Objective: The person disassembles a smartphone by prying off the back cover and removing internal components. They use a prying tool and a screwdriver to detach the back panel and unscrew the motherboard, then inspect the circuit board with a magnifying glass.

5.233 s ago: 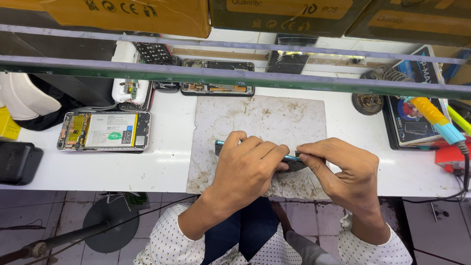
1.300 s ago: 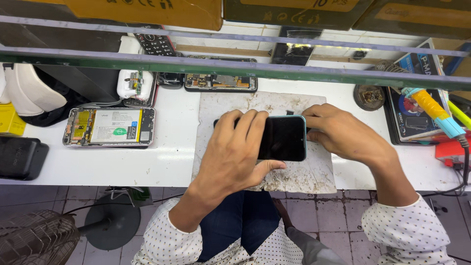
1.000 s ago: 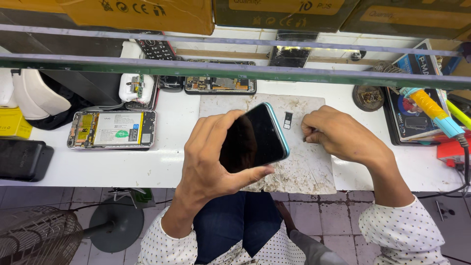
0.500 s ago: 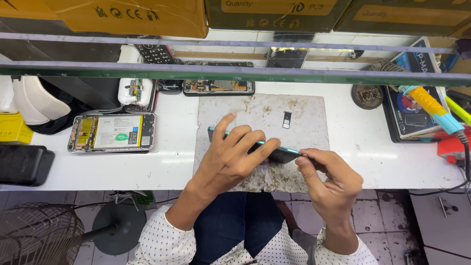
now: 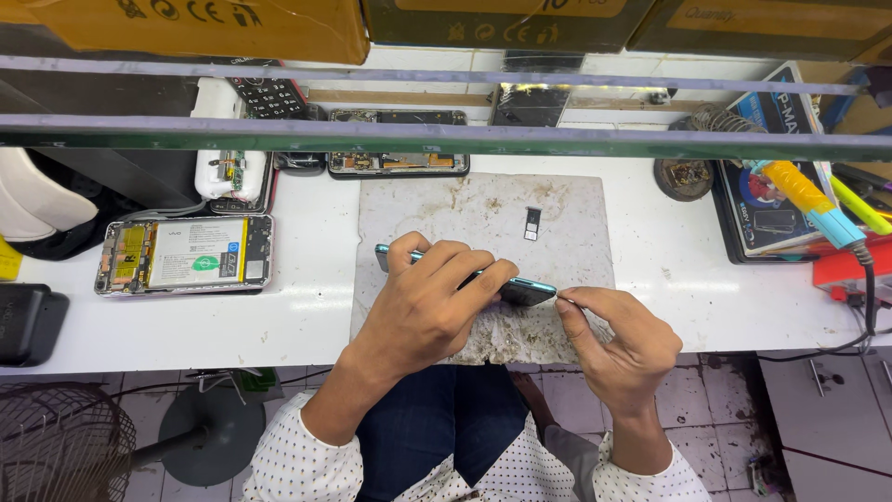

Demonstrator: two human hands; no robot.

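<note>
We see the left hand (image 5: pixel 429 302) arched over a teal-edged phone (image 5: pixel 520 290), its grip pinching it edge-up on the stained grey mat (image 5: pixel 483 200); the right hand (image 5: pixel 618 349) pinches the phone's right end; yellow cardboard boxes (image 5: pixel 200 28) line the shelf above the glossy white worktop (image 5: pixel 307 311).

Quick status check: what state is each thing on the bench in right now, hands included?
Phone: on edge over the mat, gripped by left hand.
Right hand: fingers pinched at the phone's end.
Small tray: lying loose on mat.
Opened phone: back off, battery exposed.
Soldering iron: resting, untouched.
</note>
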